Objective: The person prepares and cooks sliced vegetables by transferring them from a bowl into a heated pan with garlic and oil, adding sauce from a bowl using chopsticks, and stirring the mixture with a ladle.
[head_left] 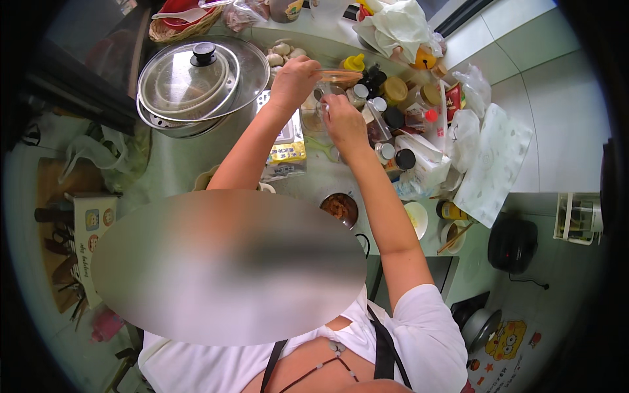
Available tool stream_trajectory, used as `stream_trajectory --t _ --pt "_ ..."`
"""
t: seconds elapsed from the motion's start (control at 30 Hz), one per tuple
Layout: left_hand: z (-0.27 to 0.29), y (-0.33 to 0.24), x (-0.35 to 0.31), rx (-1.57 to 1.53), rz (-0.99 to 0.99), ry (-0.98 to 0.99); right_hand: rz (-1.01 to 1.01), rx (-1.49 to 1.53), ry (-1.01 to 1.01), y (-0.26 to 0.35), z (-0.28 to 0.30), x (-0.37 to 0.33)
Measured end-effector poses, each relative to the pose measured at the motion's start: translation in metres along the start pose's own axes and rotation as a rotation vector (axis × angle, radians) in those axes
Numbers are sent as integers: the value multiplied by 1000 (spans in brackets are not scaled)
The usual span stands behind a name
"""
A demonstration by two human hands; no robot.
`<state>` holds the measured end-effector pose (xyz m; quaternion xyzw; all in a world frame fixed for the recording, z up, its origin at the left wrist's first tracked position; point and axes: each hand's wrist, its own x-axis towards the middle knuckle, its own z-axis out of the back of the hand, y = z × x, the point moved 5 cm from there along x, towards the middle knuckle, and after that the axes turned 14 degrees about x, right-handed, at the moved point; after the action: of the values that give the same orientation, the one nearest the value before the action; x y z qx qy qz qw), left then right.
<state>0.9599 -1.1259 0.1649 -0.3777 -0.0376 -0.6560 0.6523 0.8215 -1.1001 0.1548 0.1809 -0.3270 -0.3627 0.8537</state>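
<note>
Right grip [346,126] looks pinched on a clear jar [311,120] near its rim, perhaps to steady it; that arm reaches nearly straight across the bench [298,190]. Farther out, the left grip [295,84] seems clamped on a lid [341,75], probably held clear of the jar's mouth, forearm slanting rightward. Bottles [394,90] crowd toward the bench's right edge.

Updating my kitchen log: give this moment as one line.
left hand: holding orange-tinted round lid | right hand: holding clear round container | nearby: white garlic bulbs, yellow-topped plastic bottle
</note>
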Motion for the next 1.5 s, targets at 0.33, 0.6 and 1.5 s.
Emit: stream_trajectory --t 0.33,0.6,1.5 --pt "-2 2 4 -37 17 -4 -226 214 4 -52 -33 30" --pt "-1 0 3 -21 20 11 -411 462 -128 -76 -30 12" --pt "-2 -2 2 -40 33 16 -552 700 -361 -69 -11 3"
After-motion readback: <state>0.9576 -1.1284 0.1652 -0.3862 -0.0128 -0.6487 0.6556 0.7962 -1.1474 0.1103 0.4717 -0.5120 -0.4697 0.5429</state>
